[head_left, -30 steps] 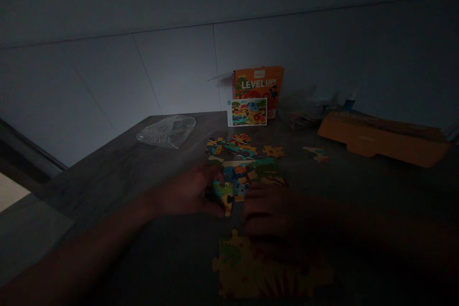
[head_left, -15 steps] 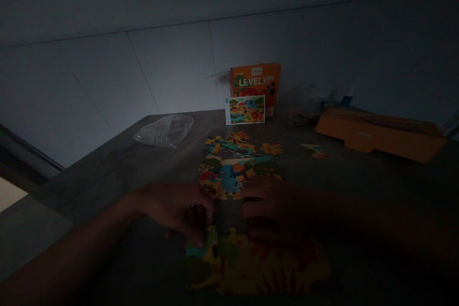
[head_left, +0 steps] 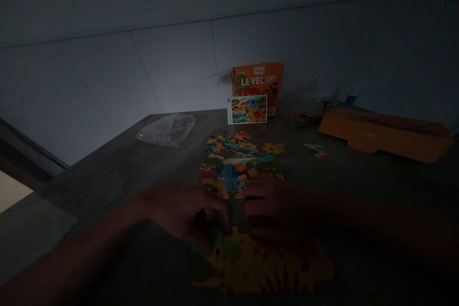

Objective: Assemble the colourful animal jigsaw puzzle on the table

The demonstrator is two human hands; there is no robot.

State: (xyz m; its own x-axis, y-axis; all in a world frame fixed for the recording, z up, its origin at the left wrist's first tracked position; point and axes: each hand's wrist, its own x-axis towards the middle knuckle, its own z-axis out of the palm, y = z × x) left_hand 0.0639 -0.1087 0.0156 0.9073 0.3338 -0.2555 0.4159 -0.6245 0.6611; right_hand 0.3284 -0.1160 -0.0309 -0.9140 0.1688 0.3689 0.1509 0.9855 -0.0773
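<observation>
– Dim panelled wall (head_left: 179, 67) behind a grey tabletop (head_left: 103, 177); what lies on it?

– Foreground: a yellow puzzle section (head_left: 276, 267), with a green-and-yellow piece (head_left: 204, 270) at its left side. Beyond: the elephant section (head_left: 229, 177), before an upright picture card (head_left: 249, 110).

– And the fingers?

– Left hand (head_left: 188, 213): fingers curled over the green-and-yellow piece; whether clamped on it cannot be told. Right hand (head_left: 270, 203): between the two sections, fingers bent; deep shadow conceals whether they hold anything.
</observation>
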